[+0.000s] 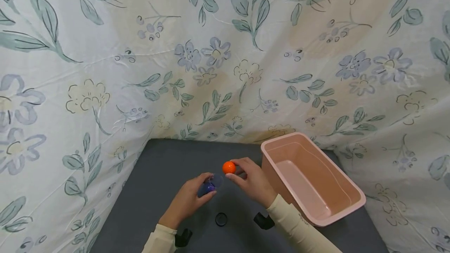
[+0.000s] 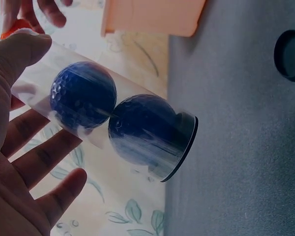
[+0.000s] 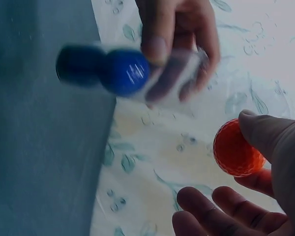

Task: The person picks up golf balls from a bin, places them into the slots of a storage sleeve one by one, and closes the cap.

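Observation:
A clear plastic tube (image 2: 42,83) is gripped between the thumb and fingers of my left hand (image 1: 191,196). Two blue golf balls, one nearer the hand (image 2: 83,96) and one at the far end (image 2: 142,129), sit in line inside it. A black cap (image 2: 191,142) closes that lower end. My right hand (image 1: 256,180) pinches an orange golf ball (image 1: 229,167) between thumb and fingers, just up and right of the tube's upper end in the head view. A loose round black cap (image 1: 221,219) lies on the dark table below the hands.
A pink plastic bin (image 1: 302,186) stands on the right of the dark grey table (image 1: 151,175), beside my right forearm. Floral cloth (image 1: 211,100) hangs behind the table and along its sides. Black wrist devices show near both sleeves, at left (image 1: 184,237) and right (image 1: 263,221).

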The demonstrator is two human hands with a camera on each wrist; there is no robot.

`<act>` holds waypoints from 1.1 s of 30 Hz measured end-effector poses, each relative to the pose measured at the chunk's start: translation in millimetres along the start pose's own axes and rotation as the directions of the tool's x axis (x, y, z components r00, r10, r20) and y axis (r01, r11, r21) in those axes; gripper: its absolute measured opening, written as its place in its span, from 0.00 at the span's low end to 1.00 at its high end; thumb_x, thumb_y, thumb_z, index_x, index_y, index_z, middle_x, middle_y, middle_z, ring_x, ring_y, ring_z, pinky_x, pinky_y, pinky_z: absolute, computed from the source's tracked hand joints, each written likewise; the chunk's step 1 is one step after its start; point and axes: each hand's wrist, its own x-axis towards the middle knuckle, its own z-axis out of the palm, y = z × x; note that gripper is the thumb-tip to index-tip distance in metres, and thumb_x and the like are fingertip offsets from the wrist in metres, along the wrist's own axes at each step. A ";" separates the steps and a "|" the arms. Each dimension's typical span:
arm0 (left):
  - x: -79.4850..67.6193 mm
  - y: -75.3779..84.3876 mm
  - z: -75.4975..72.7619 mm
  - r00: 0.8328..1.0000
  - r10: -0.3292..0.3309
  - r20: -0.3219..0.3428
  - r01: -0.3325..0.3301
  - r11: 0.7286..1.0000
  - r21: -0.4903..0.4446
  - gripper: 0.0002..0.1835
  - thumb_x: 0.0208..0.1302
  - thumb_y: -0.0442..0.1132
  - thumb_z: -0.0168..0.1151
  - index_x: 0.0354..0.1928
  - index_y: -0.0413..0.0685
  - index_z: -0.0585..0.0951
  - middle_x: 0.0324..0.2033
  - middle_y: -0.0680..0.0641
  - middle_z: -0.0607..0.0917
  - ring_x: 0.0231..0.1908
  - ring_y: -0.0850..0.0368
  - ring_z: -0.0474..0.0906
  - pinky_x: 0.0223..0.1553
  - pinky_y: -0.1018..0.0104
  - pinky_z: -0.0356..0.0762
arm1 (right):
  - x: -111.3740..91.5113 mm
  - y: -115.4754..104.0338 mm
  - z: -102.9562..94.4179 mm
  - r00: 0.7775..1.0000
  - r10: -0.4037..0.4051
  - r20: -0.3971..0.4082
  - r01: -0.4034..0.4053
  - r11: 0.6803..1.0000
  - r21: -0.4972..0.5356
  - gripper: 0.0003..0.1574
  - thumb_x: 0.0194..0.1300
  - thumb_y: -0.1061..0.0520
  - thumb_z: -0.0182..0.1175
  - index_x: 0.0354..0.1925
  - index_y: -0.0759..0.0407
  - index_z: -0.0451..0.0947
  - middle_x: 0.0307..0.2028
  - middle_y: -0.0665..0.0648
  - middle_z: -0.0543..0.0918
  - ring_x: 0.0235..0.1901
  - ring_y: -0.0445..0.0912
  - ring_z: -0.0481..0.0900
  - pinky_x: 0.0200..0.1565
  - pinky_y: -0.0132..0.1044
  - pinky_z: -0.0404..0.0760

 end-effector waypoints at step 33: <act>1.8 -5.4 1.6 0.997 0.021 -0.067 -0.021 1.000 0.005 0.29 0.64 0.45 0.75 0.65 0.56 0.74 0.54 0.53 0.87 0.50 0.62 0.86 0.53 0.56 0.86 | -6.4 0.9 38.6 0.989 0.001 0.147 -0.010 0.998 0.058 0.36 0.73 0.38 0.62 0.73 0.47 0.71 0.58 0.55 0.81 0.48 0.46 0.86 0.48 0.39 0.88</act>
